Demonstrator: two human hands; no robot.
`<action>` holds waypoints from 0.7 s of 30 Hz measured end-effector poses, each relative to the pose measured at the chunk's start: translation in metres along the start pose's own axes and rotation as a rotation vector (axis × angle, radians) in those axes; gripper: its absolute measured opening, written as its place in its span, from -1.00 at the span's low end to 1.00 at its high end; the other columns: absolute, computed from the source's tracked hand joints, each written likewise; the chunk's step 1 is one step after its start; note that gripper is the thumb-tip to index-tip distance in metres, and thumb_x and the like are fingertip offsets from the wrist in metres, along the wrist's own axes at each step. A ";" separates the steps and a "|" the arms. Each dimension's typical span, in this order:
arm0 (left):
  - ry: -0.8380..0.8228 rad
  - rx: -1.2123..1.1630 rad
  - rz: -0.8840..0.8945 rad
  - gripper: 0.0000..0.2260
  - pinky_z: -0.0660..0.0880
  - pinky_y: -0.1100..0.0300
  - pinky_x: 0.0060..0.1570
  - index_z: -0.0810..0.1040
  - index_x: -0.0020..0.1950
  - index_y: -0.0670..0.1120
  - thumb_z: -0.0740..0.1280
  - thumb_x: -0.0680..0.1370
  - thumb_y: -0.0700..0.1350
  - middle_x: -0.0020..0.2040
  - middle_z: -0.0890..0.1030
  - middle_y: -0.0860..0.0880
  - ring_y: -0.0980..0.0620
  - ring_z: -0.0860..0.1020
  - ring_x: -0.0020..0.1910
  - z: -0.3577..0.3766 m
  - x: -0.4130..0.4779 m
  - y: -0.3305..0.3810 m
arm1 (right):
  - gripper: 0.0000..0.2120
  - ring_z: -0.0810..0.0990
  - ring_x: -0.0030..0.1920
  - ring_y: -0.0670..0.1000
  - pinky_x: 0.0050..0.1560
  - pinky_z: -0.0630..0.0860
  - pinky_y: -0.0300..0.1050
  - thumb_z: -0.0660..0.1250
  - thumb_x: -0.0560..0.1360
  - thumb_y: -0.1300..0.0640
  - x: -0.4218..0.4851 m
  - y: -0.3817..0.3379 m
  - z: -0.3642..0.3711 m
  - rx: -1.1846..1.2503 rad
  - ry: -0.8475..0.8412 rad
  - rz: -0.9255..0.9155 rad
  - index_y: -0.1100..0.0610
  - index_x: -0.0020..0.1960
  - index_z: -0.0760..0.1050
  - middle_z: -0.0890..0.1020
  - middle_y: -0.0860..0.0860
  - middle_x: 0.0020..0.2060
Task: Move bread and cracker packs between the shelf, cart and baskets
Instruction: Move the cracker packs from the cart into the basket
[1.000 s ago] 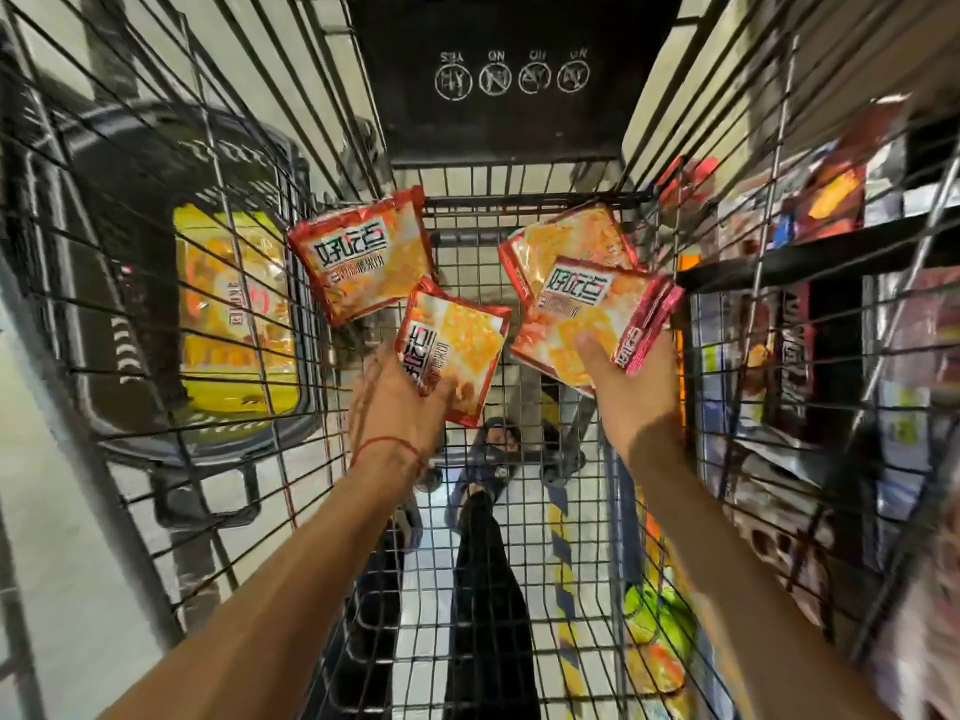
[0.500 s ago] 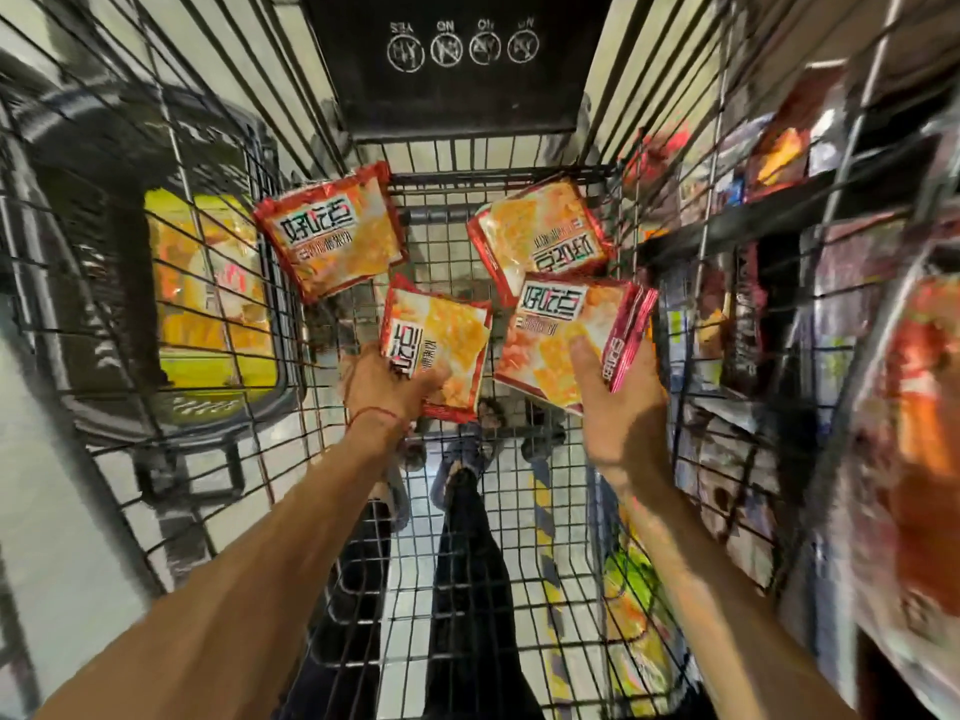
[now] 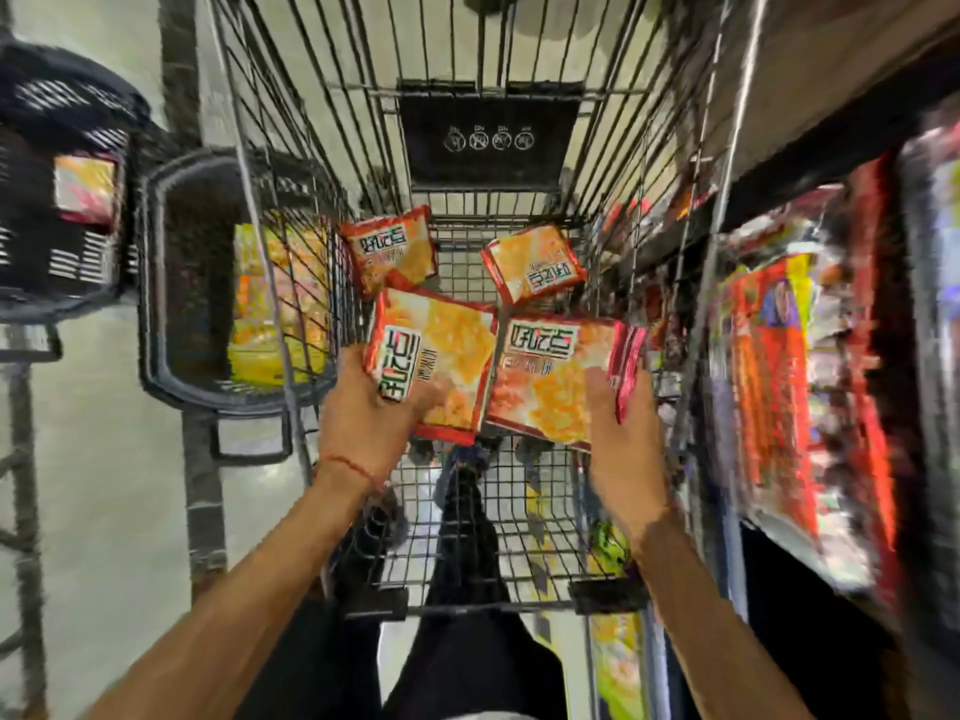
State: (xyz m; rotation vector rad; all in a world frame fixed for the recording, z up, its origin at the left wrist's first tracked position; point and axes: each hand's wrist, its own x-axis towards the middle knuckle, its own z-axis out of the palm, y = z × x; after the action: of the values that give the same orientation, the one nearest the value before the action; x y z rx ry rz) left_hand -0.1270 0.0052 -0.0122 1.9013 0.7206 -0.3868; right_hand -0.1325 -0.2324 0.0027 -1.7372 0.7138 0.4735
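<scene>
Over the cart [image 3: 491, 163], the left hand [image 3: 363, 428] grips one cracker pack [image 3: 441, 350] in curled fingers, and the right hand [image 3: 623, 444] grips a pack stack [image 3: 556, 376]. A far-left pack [image 3: 395, 252] and a far-right pack [image 3: 535, 262] lie beyond. A basket [image 3: 156, 283] is left and the crowded shelf [image 3: 779, 356] right.

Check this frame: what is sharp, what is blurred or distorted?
Head view: packs in the left hand and right hand read fairly sharp; shelf goods at right and baskets at left are motion-smeared; wide lens bows the cart wires.

shelf packs [image 3: 769, 387] are smearing into blur (labels unreadable) | my right hand [image 3: 623, 444] is tucking its fingers behind the cracker stack [image 3: 550, 366] | left basket [image 3: 78, 262] is running off frame
</scene>
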 end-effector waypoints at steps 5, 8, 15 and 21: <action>0.015 -0.025 0.046 -0.41 0.64 -0.18 -0.06 0.39 0.09 0.19 0.61 0.24 0.31 -0.14 0.67 0.17 0.05 0.66 -0.15 -0.047 -0.054 0.003 | -0.40 0.55 0.23 -0.32 0.25 0.49 -0.34 0.27 0.59 -0.34 -0.058 -0.013 0.003 -0.136 0.007 -0.098 0.00 0.48 0.36 0.59 -0.12 0.29; 0.030 -0.084 0.070 -0.47 0.64 -0.17 -0.05 0.38 0.06 0.20 0.64 0.30 0.18 -0.12 0.67 0.14 0.05 0.67 -0.14 -0.080 -0.084 -0.008 | -0.60 0.59 0.04 -0.31 -0.10 0.42 -0.56 0.31 0.65 -0.11 -0.094 -0.012 0.018 -0.158 0.018 -0.139 0.05 0.39 0.38 0.61 -0.19 0.09; 0.120 -0.180 0.069 -0.33 0.66 -0.17 -0.13 0.45 0.19 0.04 0.66 0.23 0.23 -0.05 0.69 0.02 -0.02 0.70 -0.12 -0.187 -0.132 -0.077 | -0.62 0.62 -0.09 -0.26 -0.08 0.47 -0.32 0.48 0.57 0.08 -0.191 -0.005 0.086 -0.157 0.007 -0.180 0.09 0.26 0.36 0.61 -0.03 0.00; 0.235 -0.202 0.083 -0.34 0.59 0.25 -0.21 0.42 0.23 -0.02 0.64 0.29 0.14 0.00 0.65 0.08 0.13 0.65 -0.10 -0.286 -0.169 -0.141 | -0.66 0.74 0.09 0.10 0.14 0.67 0.17 0.46 0.57 0.22 -0.262 0.000 0.169 0.030 -0.092 -0.178 0.09 0.31 0.53 0.75 0.07 0.08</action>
State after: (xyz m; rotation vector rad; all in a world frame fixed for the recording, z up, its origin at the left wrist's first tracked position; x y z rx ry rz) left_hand -0.3615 0.2531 0.1043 1.7941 0.8001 -0.0349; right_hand -0.3171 -0.0128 0.1236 -1.7211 0.4935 0.4155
